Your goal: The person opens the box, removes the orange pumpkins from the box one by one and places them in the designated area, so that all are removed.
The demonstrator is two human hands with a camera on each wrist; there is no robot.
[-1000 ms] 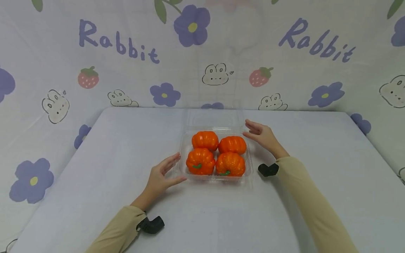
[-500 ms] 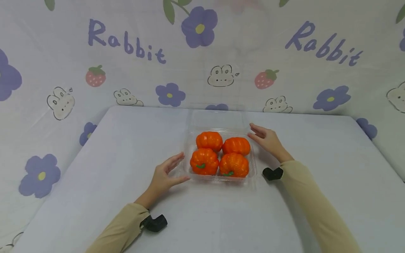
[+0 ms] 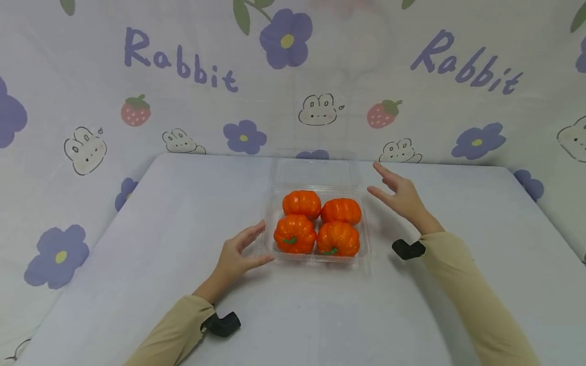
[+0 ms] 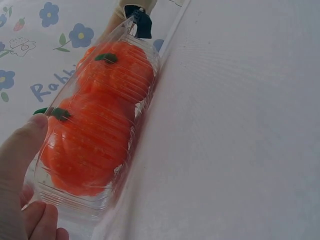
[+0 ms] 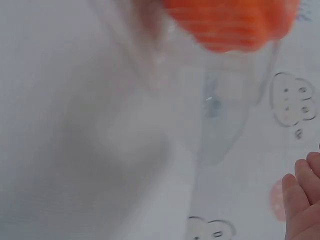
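Several orange toy pumpkins sit in two rows inside a clear plastic clamshell container (image 3: 316,258) in the head view. Green stems show on the front left pumpkin (image 3: 293,235) and the front right pumpkin (image 3: 338,241). The container's transparent lid (image 3: 316,174) stands raised at the back. My left hand (image 3: 232,262) is at the container's left side, thumb and fingers spread around its front corner; the left wrist view has the thumb (image 4: 25,145) right at the rim. To the right of the container my right hand (image 3: 404,198) is apart from it, fingers extended, holding nothing.
The white table (image 3: 293,315) reaches back to a cloth backdrop (image 3: 357,56) printed with flowers, rabbits and strawberries. A black wrist device sits on the left wrist (image 3: 222,325) and another on the right wrist (image 3: 409,249).
My right hand has moved away from the container's right side, its thumb and fingers spreading wider. My left hand and the pumpkins stay in place; the head view shifts slightly.
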